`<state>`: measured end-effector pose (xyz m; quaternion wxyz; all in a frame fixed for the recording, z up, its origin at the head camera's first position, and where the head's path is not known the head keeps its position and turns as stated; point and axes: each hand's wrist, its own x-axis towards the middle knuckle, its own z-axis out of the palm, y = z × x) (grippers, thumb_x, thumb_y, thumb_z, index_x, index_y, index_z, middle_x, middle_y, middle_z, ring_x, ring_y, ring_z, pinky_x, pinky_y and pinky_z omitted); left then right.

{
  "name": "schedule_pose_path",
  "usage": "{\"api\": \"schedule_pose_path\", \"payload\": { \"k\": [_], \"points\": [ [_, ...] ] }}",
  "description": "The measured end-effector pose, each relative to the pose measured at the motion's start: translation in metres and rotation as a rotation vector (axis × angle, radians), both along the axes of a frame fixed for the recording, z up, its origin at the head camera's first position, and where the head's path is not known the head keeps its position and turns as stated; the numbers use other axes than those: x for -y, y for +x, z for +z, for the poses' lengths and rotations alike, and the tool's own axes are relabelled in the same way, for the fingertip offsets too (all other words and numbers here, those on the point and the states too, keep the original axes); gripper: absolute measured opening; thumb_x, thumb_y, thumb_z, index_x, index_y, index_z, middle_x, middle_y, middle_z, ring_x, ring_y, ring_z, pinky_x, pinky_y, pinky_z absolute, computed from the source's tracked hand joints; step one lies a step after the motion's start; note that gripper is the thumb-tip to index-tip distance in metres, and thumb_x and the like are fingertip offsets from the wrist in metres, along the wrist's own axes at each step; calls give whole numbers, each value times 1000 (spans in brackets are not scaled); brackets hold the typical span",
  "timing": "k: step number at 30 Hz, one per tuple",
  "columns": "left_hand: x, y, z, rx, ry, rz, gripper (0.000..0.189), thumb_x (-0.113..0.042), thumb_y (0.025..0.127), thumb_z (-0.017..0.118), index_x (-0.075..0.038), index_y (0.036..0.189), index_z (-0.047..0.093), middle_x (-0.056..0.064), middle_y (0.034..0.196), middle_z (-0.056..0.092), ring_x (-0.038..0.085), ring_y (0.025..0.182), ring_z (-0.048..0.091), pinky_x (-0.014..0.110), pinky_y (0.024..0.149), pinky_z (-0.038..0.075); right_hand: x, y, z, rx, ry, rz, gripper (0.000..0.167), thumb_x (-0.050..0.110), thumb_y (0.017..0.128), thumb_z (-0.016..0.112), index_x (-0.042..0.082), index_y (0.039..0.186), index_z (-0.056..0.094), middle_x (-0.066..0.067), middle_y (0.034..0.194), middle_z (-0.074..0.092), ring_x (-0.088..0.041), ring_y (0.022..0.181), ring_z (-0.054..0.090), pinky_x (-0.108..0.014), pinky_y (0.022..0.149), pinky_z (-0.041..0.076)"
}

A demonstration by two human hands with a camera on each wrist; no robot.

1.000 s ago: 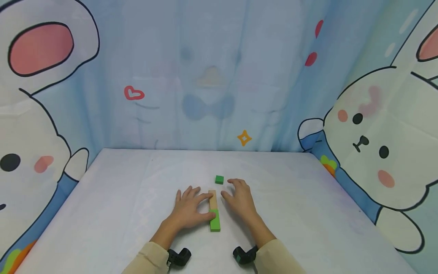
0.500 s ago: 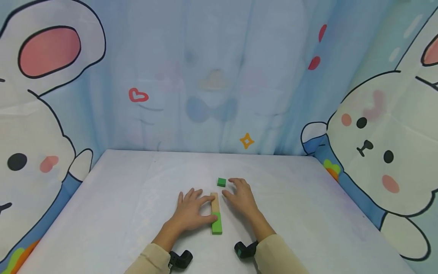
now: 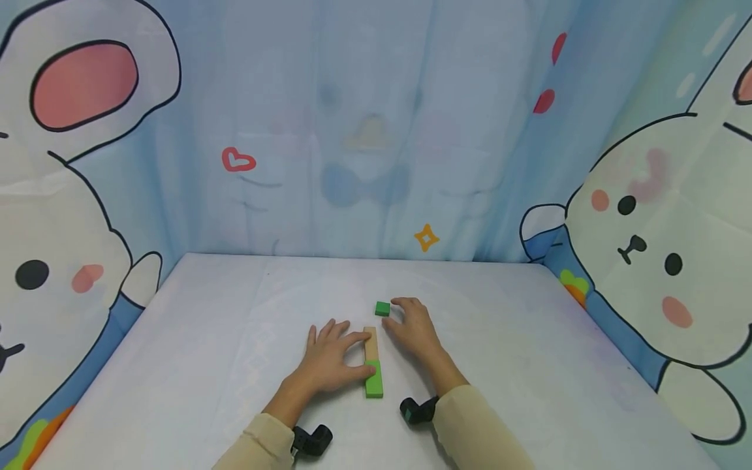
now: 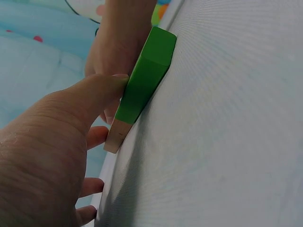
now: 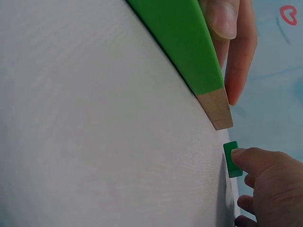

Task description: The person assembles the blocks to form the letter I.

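My left hand rests against two blocks lying end to end on the white table. Its thumb touches the long green block, and its index fingertip is at the natural wood block. The other fingers are spread. Beyond the wood block's far end sits a small green block, separate from the pair. My right hand is just right of it, thumb and index fingertips apart at its right side. In the right wrist view the thumb overlaps the small green block.
Black camera mounts hang from both wrists over the near part of the table. Behind the table's far edge hangs a blue curtain printed with white rabbits.
My right hand has moved slightly forward and left, bringing its fingertips up to the small green block. The left hand and the two end-to-end blocks stay put; the head view has shifted slightly.
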<state>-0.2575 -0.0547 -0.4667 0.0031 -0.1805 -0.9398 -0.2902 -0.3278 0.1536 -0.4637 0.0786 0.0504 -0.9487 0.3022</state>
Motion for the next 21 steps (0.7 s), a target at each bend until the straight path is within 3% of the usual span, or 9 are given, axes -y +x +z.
{"api": "schedule_pose_path", "payload": {
  "k": [10, 21],
  "points": [
    [0, -2, -1, -13, 2, -5, 69, -64, 86, 69, -28, 145, 60, 18, 160, 43, 46, 154, 27, 74, 121, 9, 3, -10, 0, 14, 60, -9, 50, 26, 96, 73, 6, 139, 62, -21, 147, 55, -39, 140, 50, -55, 116, 43],
    [0, -2, 0, 6, -5, -1, 69, -63, 86, 69, -28, 144, 61, 18, 161, 43, 45, 155, 27, 74, 122, 9, 8, -11, -2, -1, 104, -39, 41, 23, 97, 71, 8, 134, 66, -18, 144, 58, -37, 138, 52, -52, 114, 45]
  ]
}}
